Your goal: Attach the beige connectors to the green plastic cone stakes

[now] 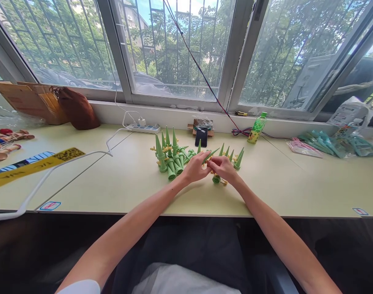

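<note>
My left hand [196, 168] is closed around a green pointed cone piece [211, 154], whose tip sticks out to the upper right. Against it, my right hand [225, 167] is pinched with its fingertips at the cone's base; what lies between them is too small and covered to make out. Below the right hand lies a green hollow piece [216, 179] with yellow parts [224, 182]. Left of my hands, several green cones [160, 152] stand upright among lying tubes [172, 174], with small yellow bits attached. More green cones [239, 159] stand behind and right of my right hand.
A black phone [201, 137] leans by a small box at the back. Further right stand a green-capped bottle [257, 128] and plastic packets [324, 143]. A power strip [145, 128] and brown bag [76, 109] line the windowsill. A white cable and yellow tag [36, 165] cross the left.
</note>
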{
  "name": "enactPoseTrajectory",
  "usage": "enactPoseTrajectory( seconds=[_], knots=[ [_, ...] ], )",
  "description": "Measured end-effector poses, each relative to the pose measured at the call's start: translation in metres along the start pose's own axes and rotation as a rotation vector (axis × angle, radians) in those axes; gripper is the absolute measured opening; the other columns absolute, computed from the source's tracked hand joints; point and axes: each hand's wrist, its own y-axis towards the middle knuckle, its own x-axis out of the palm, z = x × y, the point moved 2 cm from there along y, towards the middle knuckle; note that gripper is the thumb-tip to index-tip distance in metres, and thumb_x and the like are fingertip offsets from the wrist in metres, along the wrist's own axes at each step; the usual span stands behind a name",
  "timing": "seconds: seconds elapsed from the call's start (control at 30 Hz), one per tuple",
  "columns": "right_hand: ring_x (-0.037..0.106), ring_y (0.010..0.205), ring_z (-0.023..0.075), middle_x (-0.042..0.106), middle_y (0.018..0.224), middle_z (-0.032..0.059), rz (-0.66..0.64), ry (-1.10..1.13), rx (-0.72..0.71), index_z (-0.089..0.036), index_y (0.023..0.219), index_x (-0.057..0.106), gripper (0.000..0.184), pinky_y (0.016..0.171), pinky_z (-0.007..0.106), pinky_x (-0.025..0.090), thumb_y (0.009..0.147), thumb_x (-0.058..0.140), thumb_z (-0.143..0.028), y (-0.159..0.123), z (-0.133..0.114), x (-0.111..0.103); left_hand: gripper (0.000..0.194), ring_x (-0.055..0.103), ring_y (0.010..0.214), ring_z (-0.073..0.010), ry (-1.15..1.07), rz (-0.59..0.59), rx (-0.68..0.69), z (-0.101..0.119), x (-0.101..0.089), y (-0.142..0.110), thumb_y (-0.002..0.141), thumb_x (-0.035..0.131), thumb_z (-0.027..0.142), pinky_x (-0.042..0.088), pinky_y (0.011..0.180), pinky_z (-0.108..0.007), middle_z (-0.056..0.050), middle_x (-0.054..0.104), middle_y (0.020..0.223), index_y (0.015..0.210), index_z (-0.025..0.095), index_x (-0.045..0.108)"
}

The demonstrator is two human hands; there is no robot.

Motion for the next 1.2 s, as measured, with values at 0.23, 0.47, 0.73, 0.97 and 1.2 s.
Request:
enactPoseTrajectory(
  seconds=[0.23, 0.47, 0.73, 0.97, 1.2],
  knots=[
    [0.044, 0.046, 0.0090, 0.050, 0.050, -0.0020, -0.083, 0.271, 0.097, -0.015, 0.064, 0.063, 0.034, 0.047, 0.024, 0.034, 0.082, 0.064, -0.044, 0.0001, -0.0023, -0.0015, 0.052, 0.064, 0.095, -0.0203, -0.021, -0.021, -0.003, 0.0041, -0.0029, 0.0011, 0.080, 0.062, 0.023, 0.054, 0.080, -0.032, -0.012, 0.064, 0.120, 0.131, 0.016, 0.055],
    [0.044, 0.047, 0.0082, 0.053, 0.056, -0.0013, -0.112, 0.415, 0.175, -0.014, 0.069, 0.066, 0.034, 0.047, 0.024, 0.035, 0.077, 0.069, -0.047, 0.0009, 0.0038, -0.0020, 0.052, 0.064, 0.084, -0.0172, -0.025, -0.015, 0.019, 0.0060, -0.0046, 0.0018, 0.080, 0.062, 0.022, 0.054, 0.076, -0.031, -0.011, 0.065, 0.113, 0.131, 0.015, 0.055],
    [0.045, 0.046, 0.0088, 0.053, 0.052, -0.0008, -0.066, 0.301, 0.183, -0.014, 0.063, 0.063, 0.038, 0.047, 0.024, 0.036, 0.076, 0.069, -0.050, 0.0014, 0.0028, -0.0013, 0.050, 0.063, 0.085, -0.0169, -0.004, -0.019, 0.004, 0.0035, -0.0021, 0.0011, 0.080, 0.061, 0.022, 0.054, 0.077, -0.031, -0.010, 0.065, 0.114, 0.129, 0.018, 0.056],
    [0.045, 0.046, 0.0091, 0.053, 0.051, -0.0010, -0.059, 0.262, 0.180, -0.014, 0.065, 0.064, 0.039, 0.046, 0.024, 0.036, 0.076, 0.069, -0.051, 0.0016, 0.0025, -0.0013, 0.050, 0.064, 0.085, -0.0176, 0.011, -0.001, 0.002, 0.0044, -0.0026, 0.0011, 0.077, 0.063, 0.021, 0.054, 0.078, -0.032, -0.010, 0.066, 0.113, 0.127, 0.018, 0.057],
    [0.047, 0.047, 0.0097, 0.055, 0.053, -0.0001, -0.073, 0.225, 0.166, -0.015, 0.063, 0.062, 0.039, 0.046, 0.024, 0.036, 0.078, 0.067, -0.051, 0.0010, 0.0059, -0.0021, 0.050, 0.065, 0.095, -0.0208, 0.014, -0.010, -0.003, 0.0042, -0.0024, 0.0003, 0.077, 0.063, 0.022, 0.054, 0.083, -0.035, -0.010, 0.066, 0.116, 0.127, 0.019, 0.057]
  ],
)
